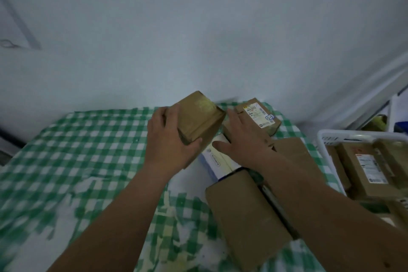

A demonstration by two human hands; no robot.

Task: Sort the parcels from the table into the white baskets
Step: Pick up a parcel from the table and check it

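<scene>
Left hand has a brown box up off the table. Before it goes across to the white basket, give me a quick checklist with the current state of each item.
1. Hold on the lifted brown box: ok, the left hand has its thumb and fingers wrapped round the lower edge.
2. Box clear of the table: ok, it is raised and tilted above the checked tablecloth.
3. Right hand free: not ok, it rests open across the white parcel and the labelled box.
4. Path to the white basket: not ok, the right forearm crosses it.
5. Room in the basket: cannot tell, parcels already lie in it and part is out of frame.
</scene>
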